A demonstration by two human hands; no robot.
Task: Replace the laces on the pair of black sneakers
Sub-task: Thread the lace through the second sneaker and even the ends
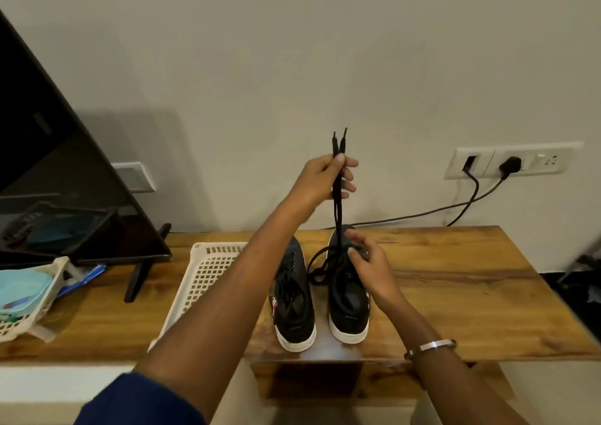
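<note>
while the left hand (328, 177) was raised above the table (455, 281), its thumb and fingers (349, 163) pinched both strands of a black lace (337, 203) just below the tips, which stuck up past the grip. the lace ran straight down to the right sneaker (346, 297), with a slack loop lying between the two shoes. right hand (370, 262) rested on the upper of that sneaker, fingers loosely curled; whether they pinched the lace or only pressed the shoe could not be told, since the hand covered the eyelets. left sneaker (292, 297) stood just beside it, toe pointing to the wall, partly hidden by the left forearm; its lacing was hard to read, black on black. white basket (208, 271) to the left, near edge covered by the arm. dark screen (65, 180) cut off at the frame's left edge. metal bracelet (431, 346) on the right wrist.
</note>
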